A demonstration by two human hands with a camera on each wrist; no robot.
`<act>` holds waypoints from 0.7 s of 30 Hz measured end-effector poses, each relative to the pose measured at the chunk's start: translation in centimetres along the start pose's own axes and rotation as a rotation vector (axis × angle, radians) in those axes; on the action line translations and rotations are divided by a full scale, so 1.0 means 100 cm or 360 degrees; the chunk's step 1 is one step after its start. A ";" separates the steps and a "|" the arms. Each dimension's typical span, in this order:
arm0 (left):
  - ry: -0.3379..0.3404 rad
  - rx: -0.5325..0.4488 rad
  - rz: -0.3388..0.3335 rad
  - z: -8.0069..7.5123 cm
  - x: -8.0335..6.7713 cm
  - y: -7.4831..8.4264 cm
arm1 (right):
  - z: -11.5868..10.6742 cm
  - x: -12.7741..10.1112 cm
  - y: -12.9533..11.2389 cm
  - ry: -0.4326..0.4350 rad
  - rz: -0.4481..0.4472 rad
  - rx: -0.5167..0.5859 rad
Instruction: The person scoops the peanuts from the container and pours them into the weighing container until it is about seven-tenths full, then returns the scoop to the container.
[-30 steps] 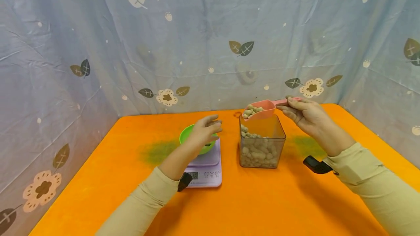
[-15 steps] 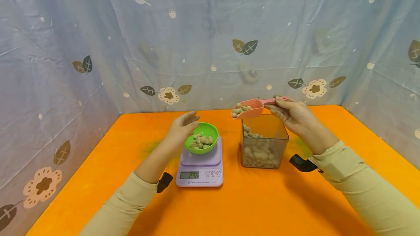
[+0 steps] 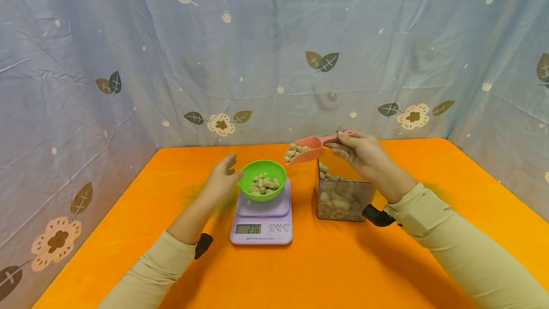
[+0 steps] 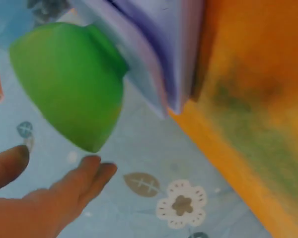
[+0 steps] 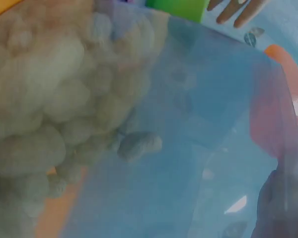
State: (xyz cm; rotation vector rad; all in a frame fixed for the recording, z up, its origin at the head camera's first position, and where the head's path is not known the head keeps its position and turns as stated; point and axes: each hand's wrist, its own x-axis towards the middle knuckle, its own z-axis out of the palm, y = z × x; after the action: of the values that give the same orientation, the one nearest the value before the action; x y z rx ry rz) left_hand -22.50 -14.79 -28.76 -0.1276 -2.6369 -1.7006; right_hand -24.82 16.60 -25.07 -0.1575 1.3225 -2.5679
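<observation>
**Loaded scoop swings from tub toward bowl**

Left of centre in the head view, the left hand (image 3: 223, 178) has slid off the bowl (image 3: 262, 179) over the last second. It now hovers just beside the bowl's left rim, fingers (image 4: 92, 174) straight and loosely apart, holding nothing. The left wrist view shows those fingers near the bowl's green wall, not touching it.

At centre, the bowl sits on the scale (image 3: 262, 221), whose display reads 236, as it did half a second ago. A small heap of peanuts (image 3: 264, 185) lies in the bowl.

Right of centre, the scoop (image 3: 305, 149), filled with peanuts, has travelled leftward. A second ago it hung over the tub (image 3: 343, 194); now its mouth is between tub and bowl, close to the bowl's right rim, tipped slightly down. The right hand (image 3: 359, 151) pinches the scoop's handle, fingers curled round it.

By my reading, another load is about to go in, and the left hand has cleared the way.
</observation>
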 end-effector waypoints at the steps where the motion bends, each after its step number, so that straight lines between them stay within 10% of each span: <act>1: -0.0017 0.0028 -0.0021 0.000 0.001 -0.003 | 0.002 0.001 0.002 0.0004 -0.0001 -0.0036; 21: -0.0208 -0.0176 -0.0195 0.009 0.004 -0.016 | 0.045 0.023 0.037 0.0012 -0.0139 -0.0816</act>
State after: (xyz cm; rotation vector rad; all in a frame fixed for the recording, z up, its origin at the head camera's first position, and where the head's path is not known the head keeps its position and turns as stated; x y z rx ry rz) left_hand -23.02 -14.61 -30.54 -0.0816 -2.6927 -1.9414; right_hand -25.44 10.44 -25.50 -0.3011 1.9894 -2.2367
